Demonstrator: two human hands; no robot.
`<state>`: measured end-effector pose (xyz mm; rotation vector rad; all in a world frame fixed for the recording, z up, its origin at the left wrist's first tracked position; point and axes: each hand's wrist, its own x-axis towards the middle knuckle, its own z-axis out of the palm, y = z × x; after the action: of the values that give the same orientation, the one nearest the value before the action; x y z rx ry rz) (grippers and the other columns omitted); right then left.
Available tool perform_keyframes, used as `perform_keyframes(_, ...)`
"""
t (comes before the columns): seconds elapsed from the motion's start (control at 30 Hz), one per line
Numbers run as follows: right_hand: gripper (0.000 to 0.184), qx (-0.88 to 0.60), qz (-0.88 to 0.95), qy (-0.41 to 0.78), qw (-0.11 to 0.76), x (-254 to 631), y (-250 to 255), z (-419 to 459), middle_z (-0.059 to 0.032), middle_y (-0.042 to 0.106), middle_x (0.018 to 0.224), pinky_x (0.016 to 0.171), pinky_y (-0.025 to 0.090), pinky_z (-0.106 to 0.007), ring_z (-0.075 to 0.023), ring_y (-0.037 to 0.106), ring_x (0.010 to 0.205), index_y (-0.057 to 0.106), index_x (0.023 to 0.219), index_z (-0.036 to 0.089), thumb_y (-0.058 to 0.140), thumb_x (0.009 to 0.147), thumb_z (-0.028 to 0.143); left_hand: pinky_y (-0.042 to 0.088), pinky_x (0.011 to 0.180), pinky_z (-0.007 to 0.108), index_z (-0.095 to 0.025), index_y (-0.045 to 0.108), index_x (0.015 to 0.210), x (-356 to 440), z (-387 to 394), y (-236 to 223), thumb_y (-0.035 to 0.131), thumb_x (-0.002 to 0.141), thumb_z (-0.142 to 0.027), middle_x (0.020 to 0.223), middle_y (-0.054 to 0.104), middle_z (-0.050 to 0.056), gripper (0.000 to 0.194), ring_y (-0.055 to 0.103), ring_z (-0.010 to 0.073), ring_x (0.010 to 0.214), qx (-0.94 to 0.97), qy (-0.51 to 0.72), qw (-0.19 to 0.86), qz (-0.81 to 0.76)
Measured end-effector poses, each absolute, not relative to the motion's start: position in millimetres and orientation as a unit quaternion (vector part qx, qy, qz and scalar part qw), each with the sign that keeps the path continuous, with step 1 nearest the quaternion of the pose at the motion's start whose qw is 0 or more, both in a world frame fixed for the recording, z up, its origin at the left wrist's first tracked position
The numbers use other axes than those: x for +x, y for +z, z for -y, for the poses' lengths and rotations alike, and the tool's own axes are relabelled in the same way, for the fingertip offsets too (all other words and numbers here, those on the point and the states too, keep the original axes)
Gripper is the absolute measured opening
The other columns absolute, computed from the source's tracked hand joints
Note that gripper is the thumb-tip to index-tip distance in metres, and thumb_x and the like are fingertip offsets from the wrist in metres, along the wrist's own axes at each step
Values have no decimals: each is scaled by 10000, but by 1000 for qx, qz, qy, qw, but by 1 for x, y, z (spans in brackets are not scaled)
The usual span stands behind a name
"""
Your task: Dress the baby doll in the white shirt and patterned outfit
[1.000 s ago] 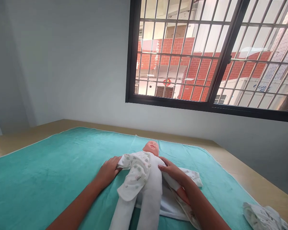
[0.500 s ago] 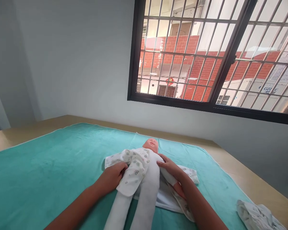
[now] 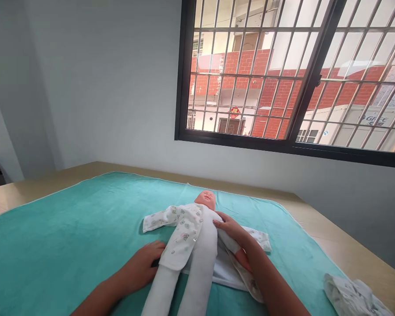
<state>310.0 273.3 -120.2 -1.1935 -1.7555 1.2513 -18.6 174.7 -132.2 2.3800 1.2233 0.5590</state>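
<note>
A baby doll (image 3: 206, 245) with a white cloth body and pink head lies on its back on a turquoise blanket (image 3: 85, 219). A white patterned baby shirt (image 3: 184, 237) covers its arm and chest on the left. The shirt's other half is spread under the doll, its right sleeve (image 3: 258, 237) lying flat. My left hand (image 3: 145, 265) is at the shirt's left edge near the hem, fingers bent against the cloth, tips partly hidden. My right hand (image 3: 232, 228) grips the doll's bare upper arm at the shoulder, thumb on the chest. The doll's pink hand shows beside my right forearm.
A folded white patterned cloth (image 3: 353, 295) lies at the blanket's lower right corner. The blanket covers most of a wooden table (image 3: 335, 237). A grey wall (image 3: 112, 87) and a barred window (image 3: 283, 79) stand behind the table.
My left hand has slid down and left along the shirt's side, from waist height toward the hem. The shirt front looks smoother. My right hand stays at the doll's shoulder.
</note>
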Motion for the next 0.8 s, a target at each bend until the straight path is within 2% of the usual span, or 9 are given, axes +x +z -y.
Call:
perform_keyframes(0.23, 509, -457, 669, 481, 336, 310, -120, -273, -41, 632, 1264, 931, 471, -418, -283, 607, 1089, 591, 1244, 267, 647, 779, 465, 418, 745, 250, -211, 641, 804, -26, -152, -124, 456, 871, -212, 915, 613, 19, 196, 561, 182, 862, 842, 216, 218, -444)
perform_keyframes(0.4, 477, -456, 672, 487, 321, 308, -120, -276, -32, 640, 1251, 912, 476, -393, -276, 608, 1083, 607, 1212, 266, 648, 774, 449, 404, 760, 277, -206, 607, 806, -25, -128, -118, 471, 811, -134, 889, 605, 18, 155, 550, 182, 854, 863, 167, 156, -450)
perform_keyframes(0.5, 476, -479, 674, 459, 324, 307, -123, -278, -49, 650, 1221, 919, 464, -416, -283, 612, 1063, 623, 1183, 246, 646, 768, 478, 415, 772, 299, -209, 572, 752, -23, -123, -107, 485, 845, -197, 887, 604, 16, 127, 540, 190, 852, 873, 165, 144, -435)
perform_keyframes(0.67, 472, -482, 698, 413, 333, 312, -121, -276, -56, 663, 1171, 939, 437, -436, -289, 596, 1074, 638, 1153, 237, 631, 775, 519, 433, 702, 300, -203, 502, 680, -15, -125, -88, 399, 954, -383, 793, 580, 27, 344, 529, 182, 772, 840, 273, 167, -439)
perform_keyframes(0.8, 436, -493, 694, 396, 344, 339, -123, -262, -58, 682, 1114, 925, 439, -414, -276, 601, 1054, 664, 1075, 229, 614, 776, 543, 442, 734, 307, -215, 565, 784, 16, -133, -79, 396, 958, -344, 860, 603, 36, 275, 547, 187, 822, 849, 301, 148, -409)
